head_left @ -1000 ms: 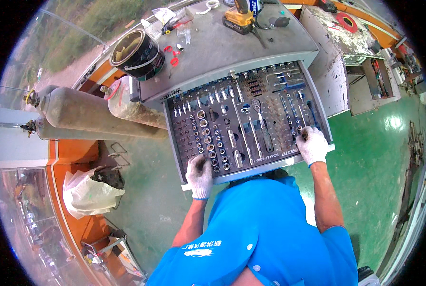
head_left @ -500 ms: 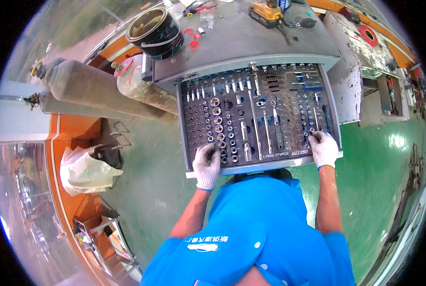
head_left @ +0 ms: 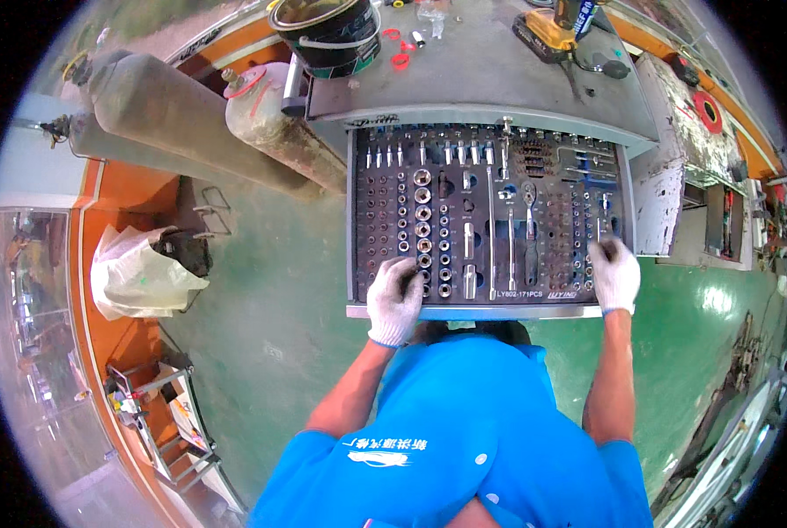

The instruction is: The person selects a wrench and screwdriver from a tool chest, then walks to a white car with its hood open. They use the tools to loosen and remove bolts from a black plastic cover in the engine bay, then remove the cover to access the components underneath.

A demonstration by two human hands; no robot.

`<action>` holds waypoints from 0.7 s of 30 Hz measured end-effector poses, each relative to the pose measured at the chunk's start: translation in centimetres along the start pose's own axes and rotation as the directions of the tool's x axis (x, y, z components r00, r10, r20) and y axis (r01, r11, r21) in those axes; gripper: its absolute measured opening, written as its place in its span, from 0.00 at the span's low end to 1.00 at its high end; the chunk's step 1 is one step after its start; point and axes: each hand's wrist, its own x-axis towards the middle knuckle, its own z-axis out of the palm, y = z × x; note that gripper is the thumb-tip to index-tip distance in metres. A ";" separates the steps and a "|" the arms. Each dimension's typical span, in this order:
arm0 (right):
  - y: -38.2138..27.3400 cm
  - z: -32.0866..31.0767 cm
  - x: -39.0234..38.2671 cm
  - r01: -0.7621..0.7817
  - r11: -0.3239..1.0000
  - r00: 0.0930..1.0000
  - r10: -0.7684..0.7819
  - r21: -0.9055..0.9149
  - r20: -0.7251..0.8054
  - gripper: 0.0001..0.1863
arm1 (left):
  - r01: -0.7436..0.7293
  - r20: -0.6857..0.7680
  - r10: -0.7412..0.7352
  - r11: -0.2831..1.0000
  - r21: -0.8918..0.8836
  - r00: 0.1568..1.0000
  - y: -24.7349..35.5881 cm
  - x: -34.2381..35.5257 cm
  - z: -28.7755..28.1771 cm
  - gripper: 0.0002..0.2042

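A drawer stands pulled out in front of me, its dark foam tray set with rows of sockets, bits and extension bars. My left hand, in a white knit glove, bends its fingers over the near-left sockets. At the right side, my white-gloved right hand is curled beside a column of small sockets. Whatever either hand's fingertips may hold is hidden. Between the hands lie a ratchet with a dark handle and a long extension bar.
On the grey cabinet top stand a black bucket and a yellow-black cordless drill, with red rings between them. Large gas cylinders lean at left. A worn white cabinet is at right.
The view has shifted, so the cabinet and drawer appear farther right. My left hand stays by the near-left sockets; my right hand stays along the right side.
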 end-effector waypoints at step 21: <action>-20.3 18.0 9.5 -0.349 0.931 0.931 0.331 0.108 0.155 0.26 | -0.117 -0.027 0.119 0.991 0.066 0.993 0.7 0.0 -0.4 0.12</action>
